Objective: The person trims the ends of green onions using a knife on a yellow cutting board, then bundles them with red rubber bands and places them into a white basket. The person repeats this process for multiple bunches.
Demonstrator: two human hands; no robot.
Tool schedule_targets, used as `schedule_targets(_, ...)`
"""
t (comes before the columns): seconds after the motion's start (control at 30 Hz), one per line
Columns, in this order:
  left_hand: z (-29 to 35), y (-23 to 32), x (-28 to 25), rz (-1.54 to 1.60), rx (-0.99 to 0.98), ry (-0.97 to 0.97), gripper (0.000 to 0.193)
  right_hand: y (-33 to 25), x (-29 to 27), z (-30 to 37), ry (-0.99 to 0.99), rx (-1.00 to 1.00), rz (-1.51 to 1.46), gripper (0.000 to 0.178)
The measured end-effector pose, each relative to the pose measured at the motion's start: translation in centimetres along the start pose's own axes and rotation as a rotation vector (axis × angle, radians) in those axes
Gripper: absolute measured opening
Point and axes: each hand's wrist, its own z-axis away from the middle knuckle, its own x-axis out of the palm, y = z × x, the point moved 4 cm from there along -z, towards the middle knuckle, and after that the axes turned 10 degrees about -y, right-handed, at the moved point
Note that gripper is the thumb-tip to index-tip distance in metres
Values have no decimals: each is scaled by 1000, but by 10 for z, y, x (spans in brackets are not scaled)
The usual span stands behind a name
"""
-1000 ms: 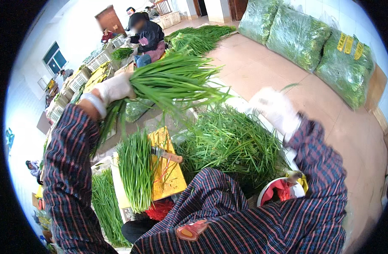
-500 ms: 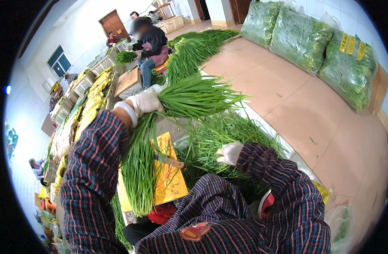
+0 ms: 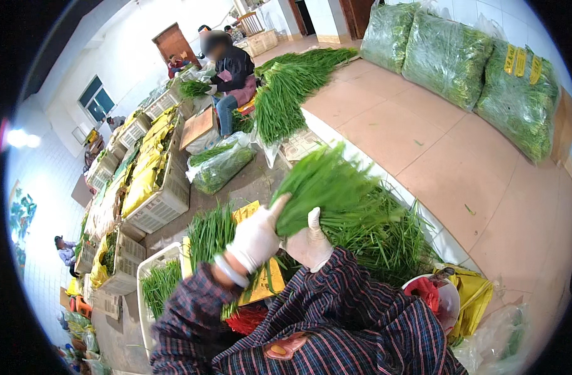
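Note:
My left hand (image 3: 258, 239), in a white glove, is closed around a bunch of long green leaves that look like garlic chives (image 3: 323, 187). The bunch fans up and to the right, its tips smeared by motion. Just below its base is my gloved right hand (image 3: 311, 245), thumb raised and apart, palm toward the bunch; its other fingers are partly hidden. Another bunch of chives (image 3: 209, 234) lies on the yellow board (image 3: 266, 286), partly behind my left forearm. Red ties (image 3: 247, 320) show below the board. A loose heap of chives (image 3: 386, 240) spreads beyond my right hand.
A white crate (image 3: 143, 294) of greens stands at my left. Farther left are crates with yellow covers (image 3: 151, 178). A bagged bundle (image 3: 223, 165) lies ahead, near a seated co-worker (image 3: 231, 81). Large clear sacks (image 3: 445, 62) line the right wall. A bucket (image 3: 447, 300) sits beside me.
My left hand has brought the bunch down and to the right, toward my body. My right hand has moved up and left to meet it. The view has shifted slightly.

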Motion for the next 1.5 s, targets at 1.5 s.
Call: schedule_targets(1.5,19,-71,96,2279,380,-338,72,71,-28,36,243,870,395,59)
